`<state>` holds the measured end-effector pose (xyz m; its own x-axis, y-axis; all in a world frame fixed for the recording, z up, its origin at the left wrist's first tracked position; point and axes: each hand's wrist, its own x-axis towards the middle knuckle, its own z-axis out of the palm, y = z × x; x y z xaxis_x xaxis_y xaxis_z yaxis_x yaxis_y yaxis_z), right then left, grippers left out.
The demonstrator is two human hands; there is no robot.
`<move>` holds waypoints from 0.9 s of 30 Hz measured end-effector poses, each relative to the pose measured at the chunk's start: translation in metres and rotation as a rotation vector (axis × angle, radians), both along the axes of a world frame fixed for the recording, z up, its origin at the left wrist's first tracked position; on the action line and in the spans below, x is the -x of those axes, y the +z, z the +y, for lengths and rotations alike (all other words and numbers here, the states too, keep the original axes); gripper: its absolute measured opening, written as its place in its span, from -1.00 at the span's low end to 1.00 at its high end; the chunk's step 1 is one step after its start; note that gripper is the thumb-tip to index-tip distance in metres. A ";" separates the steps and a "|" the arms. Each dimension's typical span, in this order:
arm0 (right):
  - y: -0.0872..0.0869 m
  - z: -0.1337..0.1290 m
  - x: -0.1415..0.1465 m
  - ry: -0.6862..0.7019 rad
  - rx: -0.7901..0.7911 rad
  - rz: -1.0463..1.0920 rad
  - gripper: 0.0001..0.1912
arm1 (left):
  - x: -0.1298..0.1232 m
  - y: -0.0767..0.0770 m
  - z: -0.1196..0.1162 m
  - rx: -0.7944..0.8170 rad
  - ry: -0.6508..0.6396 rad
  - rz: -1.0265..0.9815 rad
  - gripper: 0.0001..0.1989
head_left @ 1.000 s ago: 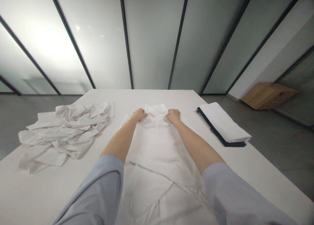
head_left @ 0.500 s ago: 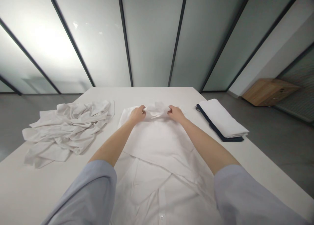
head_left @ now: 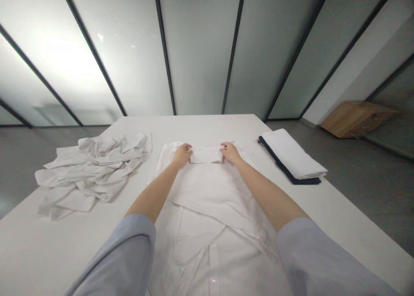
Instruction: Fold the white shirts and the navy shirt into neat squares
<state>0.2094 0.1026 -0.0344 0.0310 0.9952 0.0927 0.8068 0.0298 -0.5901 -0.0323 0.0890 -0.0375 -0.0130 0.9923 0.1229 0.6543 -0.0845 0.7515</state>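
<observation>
A white button-up shirt lies spread on the table, its collar at the far end and a button placket nearest me. My left hand pinches the left end of the collar. At the collar's right end, the fingers of my right hand are closed on the fabric too. Between the two hands the collar is a flat, straight band folded down over the shirt. Crossing folds run over the shirt's lower part.
To the left lies a crumpled heap of white cloth. A folded white cloth rests on a dark navy piece near the right edge of the white table. Beyond stand frosted glass panels and a wooden cabinet.
The collar, raised and bunched before, now lies flat and folded towards me. Both hands have come slightly lower in the view, still gripping its ends.
</observation>
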 end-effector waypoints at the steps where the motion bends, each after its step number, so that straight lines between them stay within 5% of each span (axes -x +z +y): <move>1: -0.001 -0.002 0.000 0.013 -0.015 -0.076 -0.59 | 0.000 -0.001 -0.003 -0.015 0.005 0.099 -0.68; 4: -0.002 -0.011 0.002 0.045 -0.047 -0.291 -0.64 | -0.002 0.000 -0.010 -0.044 0.000 0.318 -0.70; 8: 0.002 -0.018 0.007 0.014 -0.029 -0.442 -0.59 | -0.005 0.005 -0.011 0.024 0.052 0.303 -0.73; 15: 0.005 -0.007 0.011 -0.037 0.039 -0.011 -0.58 | -0.014 0.013 -0.004 0.228 0.098 -0.235 -0.63; 19: 0.006 -0.001 0.007 -0.041 0.087 0.181 -0.62 | -0.012 0.014 -0.006 0.293 0.088 -0.340 -0.69; 22: 0.004 -0.001 0.004 -0.038 0.106 0.175 -0.66 | -0.008 0.013 -0.009 0.318 0.039 -0.216 -0.67; 27: 0.004 -0.011 0.000 -0.018 -0.004 -0.091 -0.67 | -0.006 0.014 -0.019 0.132 -0.029 0.359 -0.63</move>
